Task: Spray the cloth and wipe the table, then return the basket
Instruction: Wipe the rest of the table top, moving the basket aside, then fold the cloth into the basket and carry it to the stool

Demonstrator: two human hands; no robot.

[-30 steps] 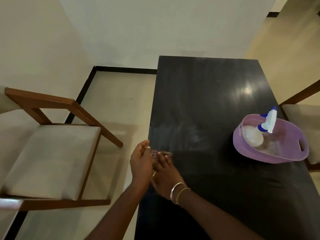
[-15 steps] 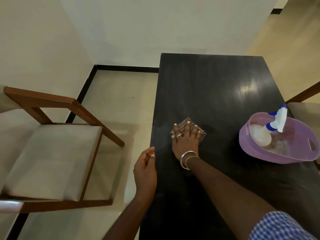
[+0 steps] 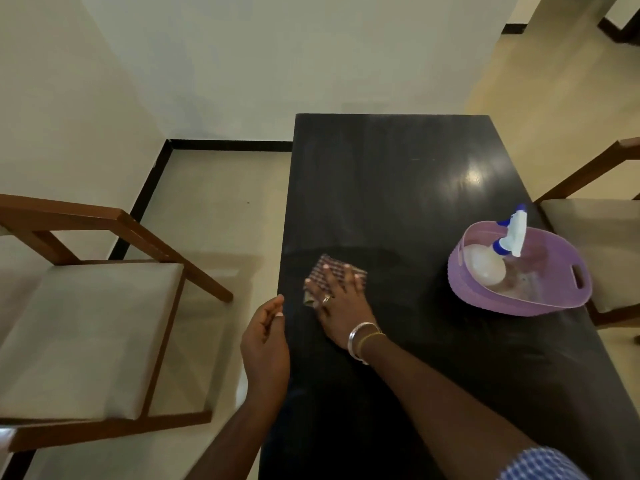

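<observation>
Checked maroon cloth [image 3: 334, 271] lies flat near the left edge of the glossy black table [image 3: 398, 188], pinned under the spread right hand [image 3: 341, 299], while the half-curled left hand [image 3: 265, 341] holds nothing; a wide rightward sweep might knock the purple plastic basket [image 3: 540, 299] off.

2 wooden chairs [image 3: 86, 327], tiled floor [image 3: 221, 216]

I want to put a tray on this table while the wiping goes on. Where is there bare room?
The far half of the table, beyond the cloth and basket, is bare. The near right corner, below the basket, is also free. It is crowded at the left edge, where the right hand presses the cloth beside the left hand.
</observation>
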